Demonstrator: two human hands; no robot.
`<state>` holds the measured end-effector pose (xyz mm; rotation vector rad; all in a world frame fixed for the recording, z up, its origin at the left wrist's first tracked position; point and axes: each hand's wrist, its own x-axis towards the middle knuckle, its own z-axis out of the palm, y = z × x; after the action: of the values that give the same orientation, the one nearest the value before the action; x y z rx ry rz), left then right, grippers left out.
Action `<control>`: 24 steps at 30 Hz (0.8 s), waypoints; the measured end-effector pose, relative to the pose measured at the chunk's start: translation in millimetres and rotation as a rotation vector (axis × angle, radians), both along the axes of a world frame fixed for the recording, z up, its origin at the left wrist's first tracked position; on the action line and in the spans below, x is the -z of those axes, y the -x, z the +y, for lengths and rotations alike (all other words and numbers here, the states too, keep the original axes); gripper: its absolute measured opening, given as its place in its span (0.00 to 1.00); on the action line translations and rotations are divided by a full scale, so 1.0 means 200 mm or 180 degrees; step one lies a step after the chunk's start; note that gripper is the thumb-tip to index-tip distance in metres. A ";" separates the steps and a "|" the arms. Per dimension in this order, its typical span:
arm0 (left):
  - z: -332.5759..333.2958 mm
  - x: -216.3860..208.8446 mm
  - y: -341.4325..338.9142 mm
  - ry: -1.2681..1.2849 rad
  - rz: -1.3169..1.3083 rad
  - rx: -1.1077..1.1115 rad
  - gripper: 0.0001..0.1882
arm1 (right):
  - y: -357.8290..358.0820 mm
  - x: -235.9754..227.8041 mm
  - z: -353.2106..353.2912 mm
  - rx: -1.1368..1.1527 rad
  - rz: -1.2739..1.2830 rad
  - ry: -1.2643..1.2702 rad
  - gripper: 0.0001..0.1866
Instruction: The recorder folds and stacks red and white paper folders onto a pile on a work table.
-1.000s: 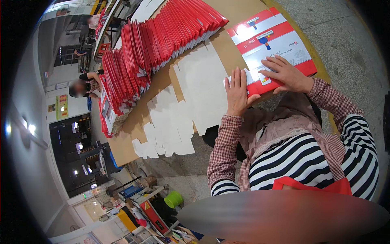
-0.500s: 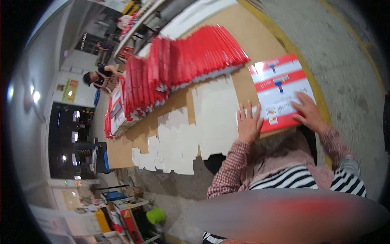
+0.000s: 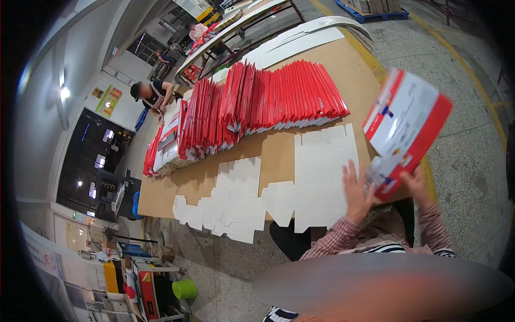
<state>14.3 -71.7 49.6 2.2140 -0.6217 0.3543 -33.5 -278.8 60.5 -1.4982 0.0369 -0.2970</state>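
A flat red-and-white printed carton (image 3: 405, 134) is raised and tilted above the table's right edge, slightly blurred. My right hand (image 3: 417, 187) grips its lower edge near the corner. Fingers spread, my left hand (image 3: 356, 192) stands at the carton's lower left corner; it may be touching the edge there. Left of that hand lie overlapping white carton blanks (image 3: 322, 166), plain side up, some flaps hanging over the near edge. Beyond them a long row of folded red cartons (image 3: 289, 91) stands on edge, packed close together.
Brown board covers the table (image 3: 161, 198), which has a yellow strip (image 3: 370, 59) along its right side. A co-worker (image 3: 155, 96) bends over the far left end by a stack of cartons (image 3: 167, 147). A green bucket (image 3: 184, 289) stands on the floor at lower left.
The printed carton has come up off the table and tilted; before, it lay flat under both hands. My right hand has closed on its lower edge. The head view has shifted.
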 end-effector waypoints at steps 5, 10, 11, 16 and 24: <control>0.47 0.08 0.01 -0.1749 0.0354 -0.0481 0.37 | -0.22 -0.24 -0.71 -0.0816 0.0411 -0.0251 0.35; 0.69 0.08 -0.03 -0.2112 0.0352 -0.0748 0.37 | -0.62 -0.36 -1.05 -0.1125 0.1524 0.0880 0.35; 0.69 0.08 -0.04 -0.2096 0.0310 -0.0682 0.37 | -0.73 -0.32 -1.16 -0.1019 0.1638 0.1438 0.34; 0.77 0.10 -0.01 -0.2183 0.0448 -0.0753 0.37 | -1.40 -0.25 -0.99 -0.0591 0.1297 0.2417 0.30; 0.75 0.13 -0.01 -0.2250 0.0436 -0.0798 0.37 | -2.10 0.10 0.01 0.0576 0.0541 0.2642 0.15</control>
<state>17.2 78.0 23.1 2.9772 -0.4299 0.1062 386.8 -276.4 40.7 -2.3499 0.2055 -0.3497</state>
